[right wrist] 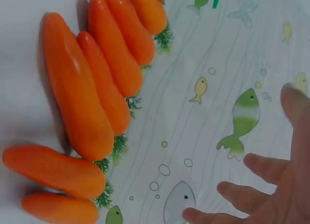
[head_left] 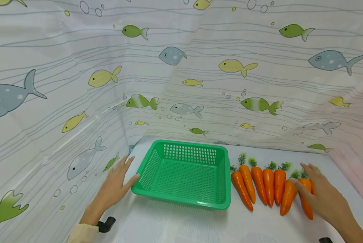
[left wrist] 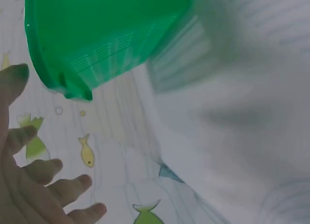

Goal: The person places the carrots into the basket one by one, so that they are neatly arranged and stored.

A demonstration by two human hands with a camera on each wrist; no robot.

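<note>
A green plastic basket (head_left: 184, 203) with slotted walls sits on the white table, nothing inside it. My left hand (head_left: 115, 184) is spread beside the basket's left side, its thumb tip right at the rim in the head view. In the left wrist view the left hand (left wrist: 38, 185) has its fingers apart and holds nothing, with the basket (left wrist: 111, 35) above. Several orange carrots (head_left: 268, 184) with green tops lie in a row right of the basket. Over the rightmost carrots hovers my right hand (head_left: 327, 195), fingers spread and holding nothing; it partly hides them. The right wrist view shows these carrots (right wrist: 80, 93) beside the right hand (right wrist: 271, 185).
A fish-patterned sheet (head_left: 211, 84) rises behind the table and along its left and right sides. The white table surface (head_left: 175, 226) runs in front of the basket. A black strap piece (head_left: 106, 224) is on the left wrist.
</note>
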